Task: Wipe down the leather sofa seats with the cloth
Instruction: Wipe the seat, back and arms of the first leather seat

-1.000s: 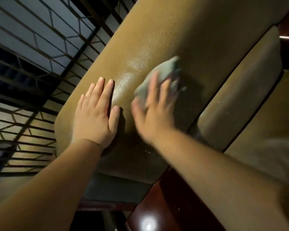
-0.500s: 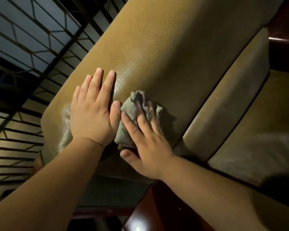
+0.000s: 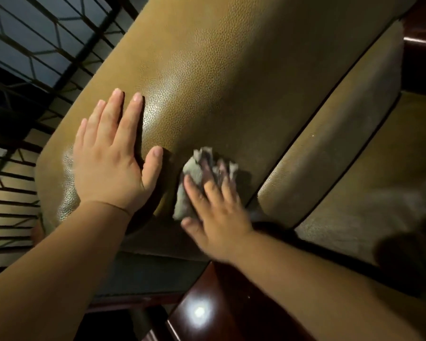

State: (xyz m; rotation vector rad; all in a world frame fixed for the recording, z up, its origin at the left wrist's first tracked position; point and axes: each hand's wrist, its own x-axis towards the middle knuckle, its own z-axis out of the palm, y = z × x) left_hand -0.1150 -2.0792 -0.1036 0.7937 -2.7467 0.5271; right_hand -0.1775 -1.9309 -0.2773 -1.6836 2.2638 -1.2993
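**Mid-wipe on the sofa cushion, watch that cloth**

Left hand (image 3: 108,158) lies flat with straight fingers on the tan pebbled-leather sofa cushion (image 3: 231,82), near its left corner, bracing it and gripping nothing. Right hand (image 3: 214,212) presses the crumpled grey cloth (image 3: 191,175) against the same cushion near its lower edge, just beside the left thumb. The fingers look spread over the wad rather than wrapped round it, though they're motion-blurred, so I can't say more about the hold.

What could go wrong, as I see it: with only a flat press, the bunched cloth could slip out from under the palm on a fast stroke, or drop into the dark seam beside the second tan cushion (image 3: 330,148). A wadded cloth also touches little leather, so patches may get skipped.

No brand, label or readable writing anywhere. The glossy dark-red wooden armrest (image 3: 207,313) shows only a light glare.
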